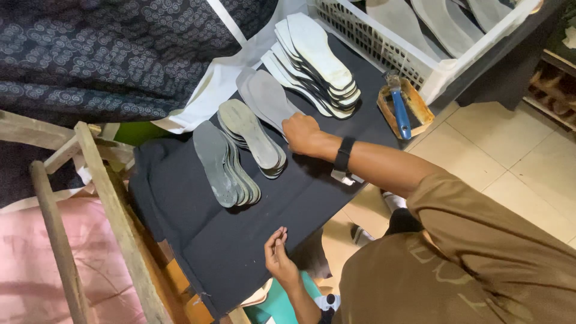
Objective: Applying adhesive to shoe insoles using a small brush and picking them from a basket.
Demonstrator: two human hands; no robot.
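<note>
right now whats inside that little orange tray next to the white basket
A blue-handled brush lies lengthwise in the orange tray, its bristle end toward the white basket. The tray floor beneath the brush is covered; nothing else shows inside.

right hand (302, 133) on grey insole (268, 99), left hand (278, 259) empty

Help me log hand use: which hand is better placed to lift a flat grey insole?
Probably right: the right hand touches the flat grey insole; the left hand rests apart on black cloth.
</note>
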